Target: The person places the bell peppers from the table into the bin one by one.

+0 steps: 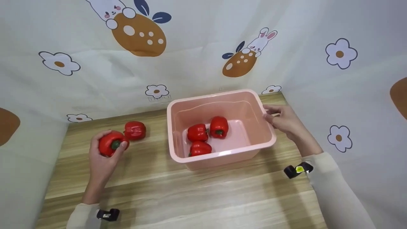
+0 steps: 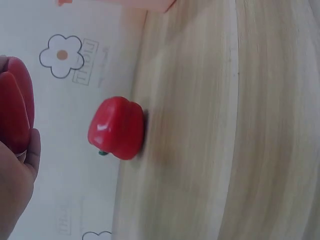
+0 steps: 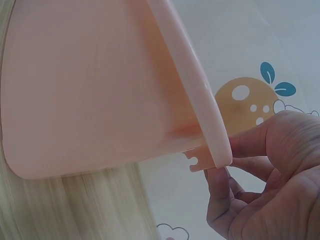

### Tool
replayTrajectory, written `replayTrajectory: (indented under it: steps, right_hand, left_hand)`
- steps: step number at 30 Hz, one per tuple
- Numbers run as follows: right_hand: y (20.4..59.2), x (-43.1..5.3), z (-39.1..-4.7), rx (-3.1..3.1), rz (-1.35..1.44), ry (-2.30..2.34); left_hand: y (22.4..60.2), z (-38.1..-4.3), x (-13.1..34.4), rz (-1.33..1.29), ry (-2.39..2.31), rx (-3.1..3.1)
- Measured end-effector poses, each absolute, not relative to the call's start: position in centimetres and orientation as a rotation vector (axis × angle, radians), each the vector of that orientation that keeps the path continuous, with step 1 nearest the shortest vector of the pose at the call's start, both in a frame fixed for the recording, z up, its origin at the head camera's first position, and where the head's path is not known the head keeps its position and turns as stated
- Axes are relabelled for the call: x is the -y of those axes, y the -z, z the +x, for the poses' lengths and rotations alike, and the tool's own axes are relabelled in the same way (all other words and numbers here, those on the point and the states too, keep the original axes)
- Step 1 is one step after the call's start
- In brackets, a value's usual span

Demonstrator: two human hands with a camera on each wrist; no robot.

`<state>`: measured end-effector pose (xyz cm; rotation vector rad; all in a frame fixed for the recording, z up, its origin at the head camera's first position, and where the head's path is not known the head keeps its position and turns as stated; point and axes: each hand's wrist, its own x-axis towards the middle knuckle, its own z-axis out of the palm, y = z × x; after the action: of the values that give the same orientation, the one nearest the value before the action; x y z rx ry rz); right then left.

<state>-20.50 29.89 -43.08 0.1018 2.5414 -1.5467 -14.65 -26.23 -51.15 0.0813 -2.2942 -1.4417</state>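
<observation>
Head view: wooden table (image 1: 206, 197), pink bin (image 1: 219, 163) on top, two hands busy

Right hand (image 1: 284, 120) pinches the bin's rim (image 1: 271, 132); left hand (image 1: 103, 162) curls round a red pepper (image 1: 108, 142), its height hard to judge from where I stand; a loose pepper (image 1: 135, 131) sits just beyond it on the table, three peppers (image 1: 197, 133) inside the bin; the glossy one could slip if that grip eases, and a tug might drag the bin askew

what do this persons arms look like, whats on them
The left sleeve and right sleeve are plain off-white, reaching the wrists. The left carries a small black device with a pale patch, the right a similar device with a yellow patch. No gloves show.
</observation>
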Motion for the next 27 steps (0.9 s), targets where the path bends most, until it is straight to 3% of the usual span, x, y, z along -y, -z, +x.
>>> replayTrajectory:
  steps: [27]
  right_hand:
    - [43.1, -30.0, -20.5, -2.521, 0.092, 1.562]
  left_hand:
    - [45.8, -16.6, 21.3, -0.132, 1.625, 2.261]
